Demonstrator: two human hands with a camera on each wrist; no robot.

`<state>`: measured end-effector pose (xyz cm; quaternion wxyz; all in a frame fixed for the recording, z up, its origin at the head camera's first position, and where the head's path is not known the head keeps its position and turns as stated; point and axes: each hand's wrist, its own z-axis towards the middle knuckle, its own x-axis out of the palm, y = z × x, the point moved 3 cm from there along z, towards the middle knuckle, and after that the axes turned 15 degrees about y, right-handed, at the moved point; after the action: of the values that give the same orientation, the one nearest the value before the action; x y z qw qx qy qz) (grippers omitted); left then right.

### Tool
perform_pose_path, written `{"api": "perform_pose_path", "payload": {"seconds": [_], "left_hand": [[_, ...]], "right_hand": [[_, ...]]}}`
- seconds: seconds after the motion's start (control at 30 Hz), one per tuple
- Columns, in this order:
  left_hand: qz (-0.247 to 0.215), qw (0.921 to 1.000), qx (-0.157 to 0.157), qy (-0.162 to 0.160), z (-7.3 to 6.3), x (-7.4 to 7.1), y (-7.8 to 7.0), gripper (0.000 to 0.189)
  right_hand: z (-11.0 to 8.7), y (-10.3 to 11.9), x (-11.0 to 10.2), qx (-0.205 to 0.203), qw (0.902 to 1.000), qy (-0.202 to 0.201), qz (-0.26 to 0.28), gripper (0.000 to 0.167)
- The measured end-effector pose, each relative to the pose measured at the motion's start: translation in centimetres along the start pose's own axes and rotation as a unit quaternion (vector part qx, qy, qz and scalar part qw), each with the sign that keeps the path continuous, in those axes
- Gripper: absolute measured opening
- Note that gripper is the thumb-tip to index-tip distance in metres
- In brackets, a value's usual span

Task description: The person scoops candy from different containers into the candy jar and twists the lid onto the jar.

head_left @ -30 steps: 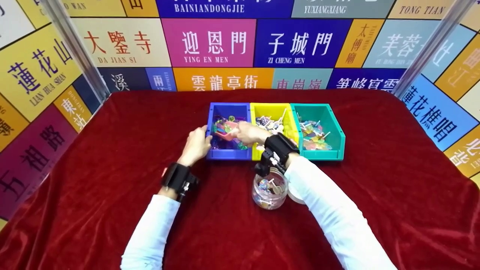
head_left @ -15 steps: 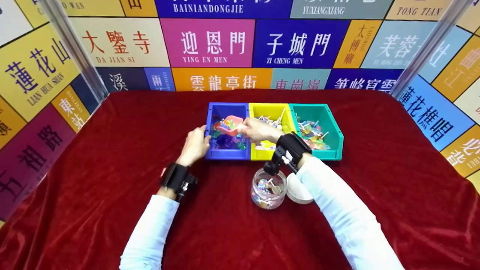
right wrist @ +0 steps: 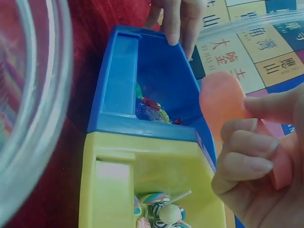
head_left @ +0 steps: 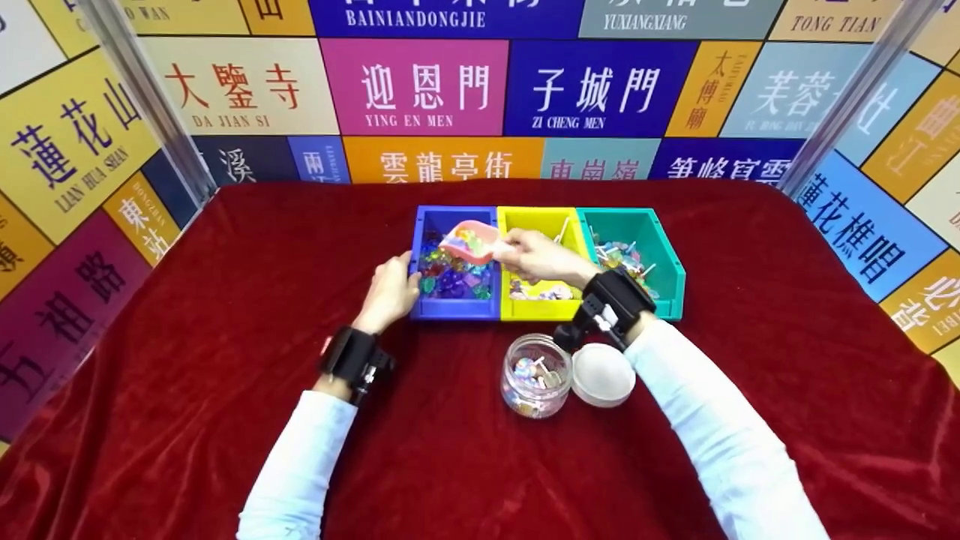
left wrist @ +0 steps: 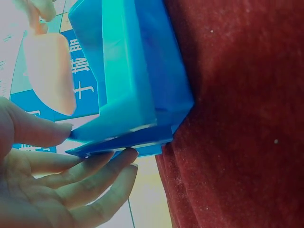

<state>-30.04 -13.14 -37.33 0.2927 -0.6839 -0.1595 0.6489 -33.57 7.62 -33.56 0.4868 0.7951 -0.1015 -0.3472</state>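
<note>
My right hand (head_left: 541,256) grips a pink scoop (head_left: 472,241) by its handle, fingers curled round it in the right wrist view. Colourful pieces lie in the scoop, which is raised over the blue bin (head_left: 459,309). Below it, that bin holds shiny translucent gem-like pieces (head_left: 454,281). At the blue bin's left wall is my left hand (head_left: 391,289); the left wrist view shows the thumb (left wrist: 42,130) and fingers pinching the wall between them. A clear jar (head_left: 536,409) with lollipop-like pieces inside stands in front of the bins, uncapped.
Right of the blue bin, a yellow bin (head_left: 540,309) and a green bin (head_left: 671,281) adjoin it, both with small colourful pieces. A white lid (head_left: 604,375) lies beside the jar, near the right forearm. Red cloth (head_left: 420,465) covers the table.
The right hand has lifted the scoop out of the pieces in the blue bin and drawn it up and rightward. The left hand stays at the bin wall. The lid is now uncovered.
</note>
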Motion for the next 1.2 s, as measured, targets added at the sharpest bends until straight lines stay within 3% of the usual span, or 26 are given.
{"api": "perform_pose_path", "payload": {"seconds": [0.27,0.37,0.43,0.57,0.7,0.8,0.93,1.07,1.2], "left_hand": [[-0.002,0.9997,0.010,-0.022,-0.3,0.0,-0.2,0.047],[-0.010,0.9987,0.016,-0.046,-0.6,-0.1,-0.7,0.049],[-0.023,0.9962,0.039,-0.074,-0.7,-0.1,-1.1,0.046],[-0.039,0.9833,0.119,-0.132,-1.1,0.0,-2.3,0.035],[-0.041,0.9733,0.180,-0.137,-1.6,0.4,-3.4,0.028],[-0.043,0.9712,0.205,-0.114,-1.8,0.9,-4.2,0.028],[-0.060,0.9700,0.228,-0.061,-2.2,1.6,-4.9,0.031],[-0.096,0.9665,0.237,0.024,-2.5,2.4,-5.6,0.039],[-0.123,0.9562,0.233,0.128,-2.7,3.4,-6.0,0.049]], "right_hand": [[-2.5,-0.7,-0.9,-0.039,0.9974,-0.054,0.025,0.033],[-3.5,-1.3,-1.0,-0.062,0.9954,-0.060,0.042,0.034],[-4.2,-1.8,-1.0,-0.076,0.9942,-0.061,0.047,0.034],[-5.6,-2.8,-0.7,-0.091,0.9930,-0.056,0.051,0.036],[-7.0,-3.8,-0.3,-0.101,0.9915,-0.053,0.064,0.034],[-8.1,-4.4,0.0,-0.115,0.9891,-0.047,0.080,0.028],[-9.6,-5.1,0.5,-0.138,0.9841,-0.035,0.107,0.022],[-11.0,-5.7,0.9,-0.163,0.9785,-0.019,0.125,0.016],[-12.1,-6.2,1.2,-0.181,0.9760,0.001,0.120,0.013]]}}
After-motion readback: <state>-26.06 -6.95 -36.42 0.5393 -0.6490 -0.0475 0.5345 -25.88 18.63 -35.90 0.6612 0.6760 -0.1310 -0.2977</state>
